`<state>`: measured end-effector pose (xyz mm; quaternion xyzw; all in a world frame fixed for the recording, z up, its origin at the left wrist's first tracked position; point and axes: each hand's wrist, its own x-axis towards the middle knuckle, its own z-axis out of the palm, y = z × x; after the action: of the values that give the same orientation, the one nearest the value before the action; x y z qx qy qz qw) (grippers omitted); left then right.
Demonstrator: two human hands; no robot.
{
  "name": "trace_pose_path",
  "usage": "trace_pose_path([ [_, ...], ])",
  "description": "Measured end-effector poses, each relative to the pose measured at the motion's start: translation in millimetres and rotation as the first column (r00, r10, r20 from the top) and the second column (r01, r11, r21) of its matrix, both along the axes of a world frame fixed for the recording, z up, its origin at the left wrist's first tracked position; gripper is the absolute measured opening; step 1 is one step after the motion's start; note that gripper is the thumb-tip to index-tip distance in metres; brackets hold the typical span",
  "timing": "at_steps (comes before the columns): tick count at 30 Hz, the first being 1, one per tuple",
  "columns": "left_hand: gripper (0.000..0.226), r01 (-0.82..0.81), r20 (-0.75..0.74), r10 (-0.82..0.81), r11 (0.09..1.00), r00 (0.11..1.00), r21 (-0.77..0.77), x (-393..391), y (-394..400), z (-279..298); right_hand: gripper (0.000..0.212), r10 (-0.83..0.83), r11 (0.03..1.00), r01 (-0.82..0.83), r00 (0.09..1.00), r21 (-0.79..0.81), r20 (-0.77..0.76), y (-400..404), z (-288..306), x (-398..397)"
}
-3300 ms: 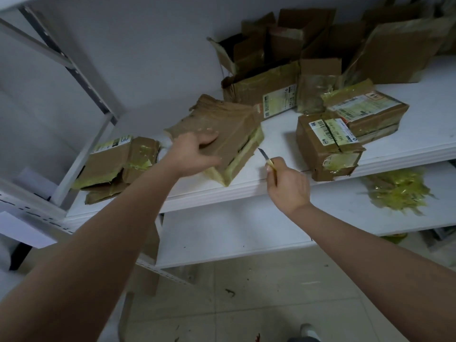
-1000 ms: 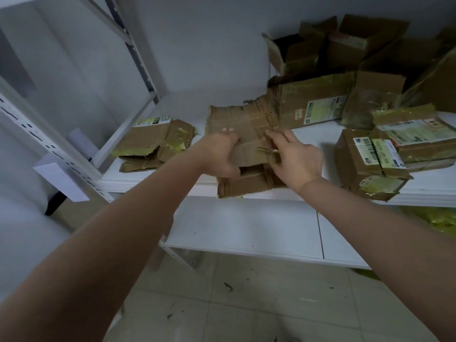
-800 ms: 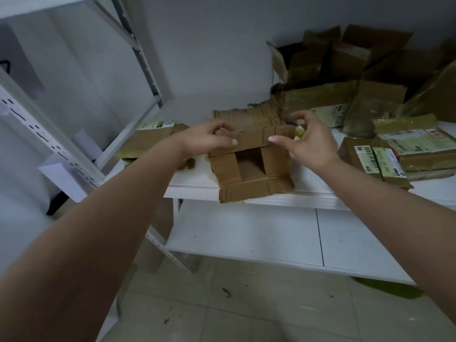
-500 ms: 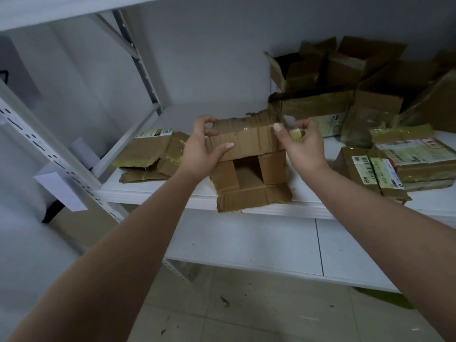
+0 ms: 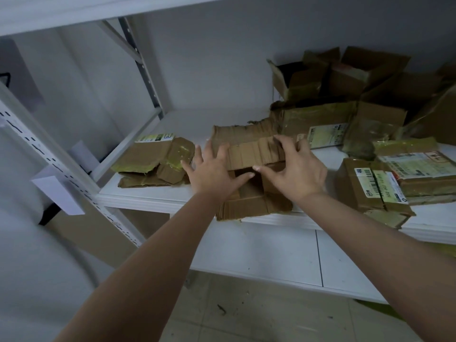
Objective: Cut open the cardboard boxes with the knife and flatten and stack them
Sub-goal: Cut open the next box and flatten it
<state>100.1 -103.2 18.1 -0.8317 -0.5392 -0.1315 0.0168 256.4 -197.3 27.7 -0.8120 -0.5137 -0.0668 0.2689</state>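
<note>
Where half a second ago my fingers pinched the raised top flap, both my left hand (image 5: 212, 172) and right hand (image 5: 297, 170) now press spread, straight fingers on the cut-open box (image 5: 249, 154), pushed lower on the shelf (image 5: 158, 201). One flattened stack (image 5: 154, 161) lies left, two labelled boxes (image 5: 375, 191) right; I cannot see the knife.

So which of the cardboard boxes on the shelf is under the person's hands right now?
The cut-open box at the shelf's front edge, pressed by both hands; the flattened pile lies left, the taped boxes right, untouched.
</note>
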Motion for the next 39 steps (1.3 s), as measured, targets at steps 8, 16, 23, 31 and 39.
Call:
trace_pose_path([
  [8,0.07,0.038,0.173,-0.031,0.998,0.984,-0.04,3,1,-6,0.078,-0.126,0.983,0.131,0.991,-0.13,0.049,6,-7,-13],
  [16,0.08,0.191,0.19,-0.164,0.973,0.968,-0.131,-27,3,-1,0.069,-0.076,0.977,0.084,0.996,-0.194,0.045,8,2,-26],
  [23,0.106,0.375,0.268,-0.32,0.908,0.909,-0.187,-58,9,14,0.076,0.073,0.986,-0.066,0.996,-0.152,0.042,-9,4,-13],
  [31,0.097,0.435,0.056,-0.433,0.9,0.9,-0.028,-96,14,16,0.026,0.139,0.989,-0.141,0.989,0.038,0.055,-24,-6,10],
  [39,0.009,0.5,0.006,-0.587,0.693,0.809,0.52,-110,10,6,0.011,0.223,0.975,-0.219,0.971,0.049,-0.089,-29,10,5],
])
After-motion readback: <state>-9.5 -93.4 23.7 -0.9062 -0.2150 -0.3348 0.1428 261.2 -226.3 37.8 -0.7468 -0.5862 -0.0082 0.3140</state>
